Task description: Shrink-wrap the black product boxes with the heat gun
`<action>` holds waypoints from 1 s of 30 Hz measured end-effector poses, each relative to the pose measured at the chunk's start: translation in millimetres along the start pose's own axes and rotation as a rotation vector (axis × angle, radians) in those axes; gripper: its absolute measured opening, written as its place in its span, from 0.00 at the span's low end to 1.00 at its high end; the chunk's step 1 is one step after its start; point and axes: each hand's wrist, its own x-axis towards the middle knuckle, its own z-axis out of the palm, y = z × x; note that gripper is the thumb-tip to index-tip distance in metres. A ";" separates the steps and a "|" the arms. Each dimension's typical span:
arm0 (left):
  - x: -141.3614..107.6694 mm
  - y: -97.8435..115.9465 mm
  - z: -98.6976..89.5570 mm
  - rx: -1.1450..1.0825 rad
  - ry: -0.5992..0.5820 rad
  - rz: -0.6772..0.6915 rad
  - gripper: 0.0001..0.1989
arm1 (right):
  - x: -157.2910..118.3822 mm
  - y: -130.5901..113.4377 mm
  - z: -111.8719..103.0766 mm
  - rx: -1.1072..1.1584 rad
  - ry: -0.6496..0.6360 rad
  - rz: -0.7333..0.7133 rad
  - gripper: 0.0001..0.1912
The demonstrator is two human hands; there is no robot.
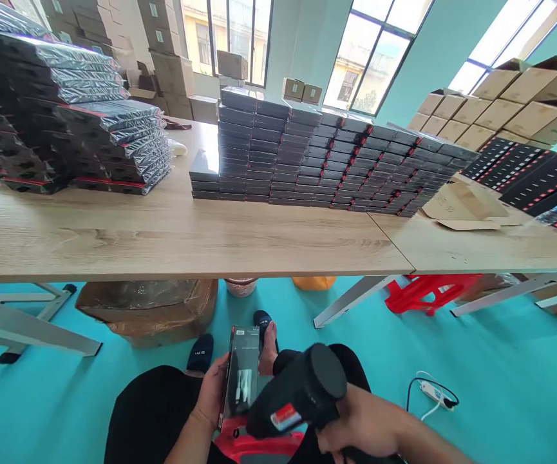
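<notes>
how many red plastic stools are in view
2: one red stool lies under the right table, and another sits beneath the person, mostly hidden by the legs. More may be hidden.

I see a black heat gun [302, 390] with a red label, a glossy black box [242, 377], teal floor [500, 361], pale woodgrain tabletop [162, 232].

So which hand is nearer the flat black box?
Left. The left hand grips the flat black box by its edge; the right hand is beside it, holding a black heat gun.
</notes>
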 end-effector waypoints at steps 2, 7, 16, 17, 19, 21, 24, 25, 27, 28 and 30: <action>-0.9 2.8 3.9 0.007 -0.092 -0.049 0.18 | -5.3 9.3 4.6 0.041 -0.009 0.019 0.02; 10.5 8.5 -4.2 -0.050 0.081 0.073 0.16 | -1.2 26.1 11.0 0.237 0.357 -0.056 0.16; 28.2 7.2 -25.8 -0.184 0.201 0.123 0.12 | 17.9 33.4 36.1 0.287 0.249 -0.155 0.16; 28.2 6.9 -27.0 -0.191 0.208 0.139 0.11 | 18.8 31.3 36.0 0.272 0.270 -0.158 0.15; 28.7 6.9 -28.6 -0.200 0.205 0.134 0.11 | 17.9 26.9 34.8 0.232 0.211 -0.104 0.15; 30.2 6.9 -28.7 -0.204 0.200 0.106 0.12 | 15.4 23.4 34.7 0.213 0.132 -0.062 0.17; 32.4 6.3 -26.8 -0.209 0.207 0.117 0.12 | 13.8 20.1 36.9 0.198 0.227 -0.116 0.16; 32.8 6.2 -26.1 -0.212 0.207 0.136 0.12 | 14.3 19.4 37.6 0.199 0.269 -0.132 0.16; 33.3 6.5 -25.5 -0.219 0.205 0.164 0.11 | 16.3 18.7 38.4 0.199 0.267 -0.124 0.14; 33.7 6.9 -25.6 -0.224 0.203 0.172 0.11 | 17.7 18.9 38.4 0.202 0.230 -0.112 0.14; 34.7 8.2 -26.4 -0.244 0.209 0.194 0.10 | 21.2 20.3 37.5 0.194 0.204 -0.121 0.13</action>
